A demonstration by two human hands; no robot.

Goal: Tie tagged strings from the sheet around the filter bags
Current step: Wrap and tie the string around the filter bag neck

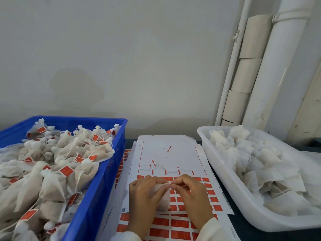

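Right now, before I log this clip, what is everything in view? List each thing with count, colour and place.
blue crate: one, blue, left, heaped with tied filter bags.
tied filter bags: many, off-white with red tags, in the blue crate.
white tub: one, translucent white, right.
untied filter bags: many, white, in the white tub.
tag sheets: several stacked, white with red tags, centre of the table.
pipes: several, white and cream, against the wall, upper right.
held filter bag: one, white, between both hands.
left hand: grips the bag.
right hand: fingers pinch the bag's neck.
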